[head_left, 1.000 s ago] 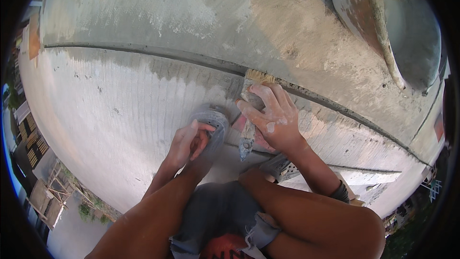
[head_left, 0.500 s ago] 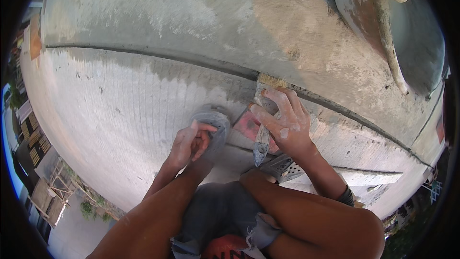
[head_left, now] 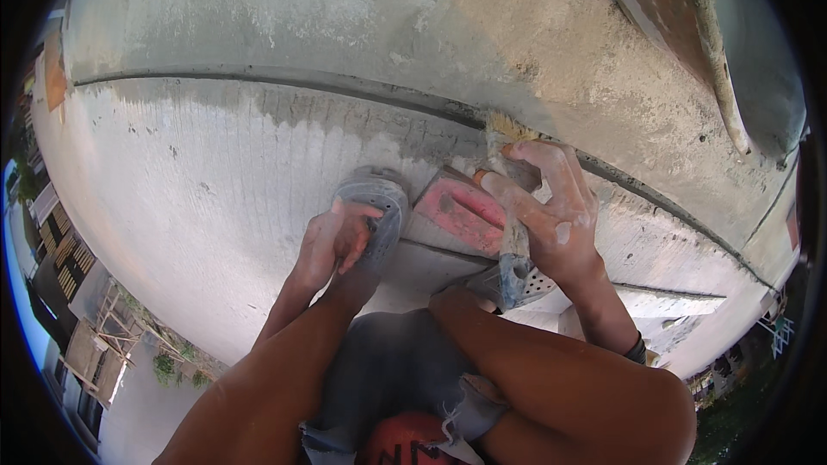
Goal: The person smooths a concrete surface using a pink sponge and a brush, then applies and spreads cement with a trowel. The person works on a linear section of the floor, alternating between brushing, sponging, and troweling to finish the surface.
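My right hand (head_left: 556, 211) is closed around a worn, cement-crusted paintbrush (head_left: 515, 267). Its pale bristles touch the dark groove (head_left: 413, 105) in the concrete, while the handle points back toward my right foot. My left hand (head_left: 332, 241) is by my left clog (head_left: 379, 202), a grey shoe with holes. The fingers there are loosely curled and apart, with nothing seen in them. Between my feet lies a pink, cement-smeared plastering float (head_left: 461, 211), just left of the brush.
I squat on a curved-looking pale concrete surface (head_left: 198, 172). Past the groove stands a large rounded container (head_left: 655, 9) with a stick (head_left: 719, 77) against it, far right. A lower ledge (head_left: 663, 301) lies beyond my right foot. Buildings and ground show far down at left.
My right hand and the brush have moved a little to the right along the groove, uncovering more of the pink float. My left hand has stayed nearly in place by the clog.
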Available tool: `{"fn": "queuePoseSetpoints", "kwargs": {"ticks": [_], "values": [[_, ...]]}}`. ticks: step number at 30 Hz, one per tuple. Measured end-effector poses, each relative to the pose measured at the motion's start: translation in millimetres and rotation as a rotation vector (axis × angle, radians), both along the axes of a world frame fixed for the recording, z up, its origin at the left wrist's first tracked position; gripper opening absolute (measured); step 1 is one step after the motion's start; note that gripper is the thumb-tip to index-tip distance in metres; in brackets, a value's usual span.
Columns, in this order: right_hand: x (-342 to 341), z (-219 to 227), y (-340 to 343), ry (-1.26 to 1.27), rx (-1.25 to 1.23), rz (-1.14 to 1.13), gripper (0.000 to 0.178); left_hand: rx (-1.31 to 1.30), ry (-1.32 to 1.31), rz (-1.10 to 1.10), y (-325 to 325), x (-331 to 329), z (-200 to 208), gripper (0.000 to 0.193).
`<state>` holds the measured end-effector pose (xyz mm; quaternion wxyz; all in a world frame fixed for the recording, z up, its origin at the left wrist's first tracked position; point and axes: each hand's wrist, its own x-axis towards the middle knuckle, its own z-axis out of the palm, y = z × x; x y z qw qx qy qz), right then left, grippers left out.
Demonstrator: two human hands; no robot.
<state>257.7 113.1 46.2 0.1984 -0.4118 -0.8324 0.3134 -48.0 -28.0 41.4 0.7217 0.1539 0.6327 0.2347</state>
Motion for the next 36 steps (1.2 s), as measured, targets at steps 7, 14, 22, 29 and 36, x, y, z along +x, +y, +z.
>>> {"fn": "queuePoseSetpoints", "kwargs": {"ticks": [7, 14, 22, 29, 36], "values": [[-10.0, -28.2, 32.3, 0.387, -0.269, -0.447, 0.024, -0.005, 0.013, -0.044, 11.3, 5.0, -3.6, 0.067], [-0.2, -29.7, 57.8, 0.238, -0.088, -0.375, 0.028, -0.015, 0.015, -0.02, 7.7, 5.4, -3.0, 0.068], [-27.4, -12.9, 73.1, 0.27, -0.193, -0.142, 0.028, -0.05, 0.037, -0.042, 13.7, 10.5, -2.0, 0.068], [-52.3, -13.7, 71.8, 0.469, -0.39, -0.397, 0.019, -0.046, 0.028, -0.014, 10.4, 9.4, -0.3, 0.067], [-68.9, -11.8, 66.8, 0.321, -0.03, -0.334, 0.02, -0.036, 0.034, -0.006, 7.0, 9.4, 0.3, 0.062]]}}
